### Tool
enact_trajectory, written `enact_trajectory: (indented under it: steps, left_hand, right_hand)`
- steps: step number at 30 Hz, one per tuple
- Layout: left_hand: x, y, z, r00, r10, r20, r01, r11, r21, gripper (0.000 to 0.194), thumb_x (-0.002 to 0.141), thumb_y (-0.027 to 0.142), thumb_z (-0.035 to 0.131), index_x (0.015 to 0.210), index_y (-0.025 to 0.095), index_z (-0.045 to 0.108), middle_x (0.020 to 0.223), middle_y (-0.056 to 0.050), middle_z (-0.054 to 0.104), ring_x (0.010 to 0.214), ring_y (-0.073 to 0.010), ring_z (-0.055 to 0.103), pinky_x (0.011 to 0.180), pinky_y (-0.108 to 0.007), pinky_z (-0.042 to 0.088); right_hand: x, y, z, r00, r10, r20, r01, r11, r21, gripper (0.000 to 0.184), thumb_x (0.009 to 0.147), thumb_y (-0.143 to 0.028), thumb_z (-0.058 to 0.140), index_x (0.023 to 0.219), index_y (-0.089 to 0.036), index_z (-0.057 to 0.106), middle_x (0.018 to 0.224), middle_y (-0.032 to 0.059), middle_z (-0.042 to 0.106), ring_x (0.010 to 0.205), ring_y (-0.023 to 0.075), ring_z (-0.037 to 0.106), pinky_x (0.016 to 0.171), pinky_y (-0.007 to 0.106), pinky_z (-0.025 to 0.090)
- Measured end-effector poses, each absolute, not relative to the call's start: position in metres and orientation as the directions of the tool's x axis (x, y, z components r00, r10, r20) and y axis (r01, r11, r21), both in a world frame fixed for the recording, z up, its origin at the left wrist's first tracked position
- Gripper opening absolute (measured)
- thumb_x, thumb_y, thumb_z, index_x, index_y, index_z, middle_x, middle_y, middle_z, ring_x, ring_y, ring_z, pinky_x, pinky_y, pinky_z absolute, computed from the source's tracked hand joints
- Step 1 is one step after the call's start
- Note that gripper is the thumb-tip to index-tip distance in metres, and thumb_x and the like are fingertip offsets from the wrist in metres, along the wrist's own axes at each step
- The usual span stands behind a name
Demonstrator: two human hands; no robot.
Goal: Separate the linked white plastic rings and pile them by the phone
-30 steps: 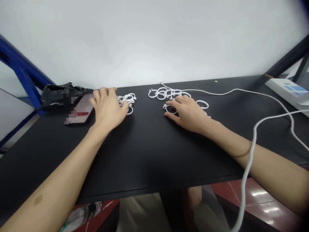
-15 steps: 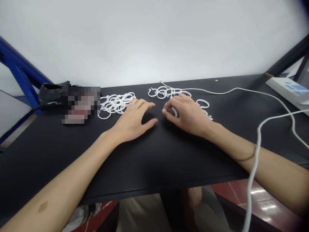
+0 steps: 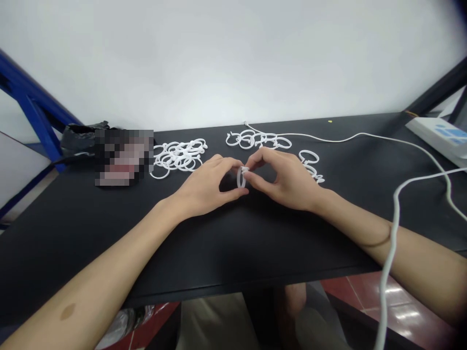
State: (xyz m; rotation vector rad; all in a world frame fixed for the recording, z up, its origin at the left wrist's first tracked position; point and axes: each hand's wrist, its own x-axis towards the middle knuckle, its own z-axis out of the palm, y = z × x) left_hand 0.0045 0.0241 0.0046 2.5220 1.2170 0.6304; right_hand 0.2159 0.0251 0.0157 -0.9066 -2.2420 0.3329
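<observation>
A single white plastic ring (image 3: 240, 177) stands upright just above the black table (image 3: 233, 243), pinched from both sides. My left hand (image 3: 204, 187) grips its left side with thumb and fingers. My right hand (image 3: 288, 177) pinches its right side near the ring's clasp. A heap of linked white rings (image 3: 178, 155) lies to the left behind my left hand. Loose white rings (image 3: 257, 141) lie scattered behind my right hand, with a few more rings (image 3: 310, 163) to its right.
A blurred flat object (image 3: 122, 155) and a black bundle (image 3: 78, 138) sit at the far left. White cables (image 3: 397, 214) cross the right side over my right forearm. A white power strip (image 3: 438, 136) rests at the far right. A blue frame (image 3: 29, 107) stands at left.
My left hand has come away from the left heap toward the middle. My right hand picked a ring from the loose pile and brought it to meet the left; both now hold it.
</observation>
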Motion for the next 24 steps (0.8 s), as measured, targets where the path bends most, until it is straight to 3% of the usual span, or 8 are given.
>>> enact_trajectory:
  steps: [6, 14, 18, 21, 24]
  left_hand:
    - [0.005, 0.026, 0.004, 0.563, 0.787, 0.252, 0.684, -0.615, 0.392, 0.034, 0.082, 0.047, 0.069, 0.105, 0.023, 0.059, 0.097, -0.002, 0.062, 0.091, -0.0209, 0.058, 0.078, -0.033, 0.048]
    - [0.006, 0.025, 0.003, 0.582, 0.755, 0.303, 0.673, -0.656, 0.342, 0.033, 0.083, 0.047, 0.069, 0.103, 0.023, 0.058, 0.095, -0.002, 0.063, 0.092, -0.0222, 0.055, 0.08, -0.034, 0.047]
    - [0.008, 0.024, 0.002, 0.626, 0.698, 0.349, 0.633, -0.715, 0.295, 0.03, 0.087, 0.042, 0.066, 0.107, 0.02, 0.058, 0.098, -0.004, 0.066, 0.095, -0.023, 0.054, 0.084, -0.036, 0.047]
    - [0.008, 0.024, 0.002, 0.621, 0.691, 0.369, 0.644, -0.719, 0.261, 0.031, 0.089, 0.037, 0.064, 0.113, 0.019, 0.058, 0.104, -0.005, 0.067, 0.097, -0.0232, 0.055, 0.087, -0.036, 0.046]
    - [0.003, 0.029, 0.005, 0.536, 0.752, 0.384, 0.757, -0.629, 0.175, 0.034, 0.091, 0.033, 0.059, 0.122, 0.02, 0.056, 0.114, -0.008, 0.065, 0.106, -0.0269, 0.054, 0.095, -0.042, 0.043]
  right_hand:
    - [0.216, 0.026, 0.015, -0.573, 0.672, 0.469, 0.449, 0.736, -0.506, 0.013, 0.087, -0.031, 0.067, 0.089, -0.02, 0.06, 0.086, 0.0022, 0.067, 0.077, 0.0157, 0.062, 0.07, 0.028, 0.049]
    - [0.217, 0.026, 0.02, -0.569, 0.666, 0.483, 0.448, 0.743, -0.497, 0.012, 0.087, -0.022, 0.066, 0.077, -0.02, 0.061, 0.078, -0.0004, 0.064, 0.067, 0.0125, 0.055, 0.058, 0.025, 0.039]
    - [0.216, 0.026, 0.02, -0.542, 0.697, 0.469, 0.455, 0.713, -0.534, 0.013, 0.086, -0.021, 0.067, 0.075, -0.019, 0.061, 0.076, -0.001, 0.065, 0.067, 0.0126, 0.056, 0.062, 0.026, 0.041]
    - [0.215, 0.028, 0.016, -0.494, 0.711, 0.501, 0.444, 0.701, -0.558, 0.01, 0.086, -0.026, 0.068, 0.079, -0.02, 0.064, 0.077, -0.0001, 0.067, 0.071, 0.0139, 0.059, 0.068, 0.028, 0.046]
    - [0.216, 0.031, 0.009, -0.463, 0.739, 0.489, 0.522, 0.674, -0.523, 0.015, 0.089, -0.032, 0.066, 0.097, -0.02, 0.064, 0.084, 0.002, 0.068, 0.074, 0.0156, 0.062, 0.072, 0.029, 0.048]
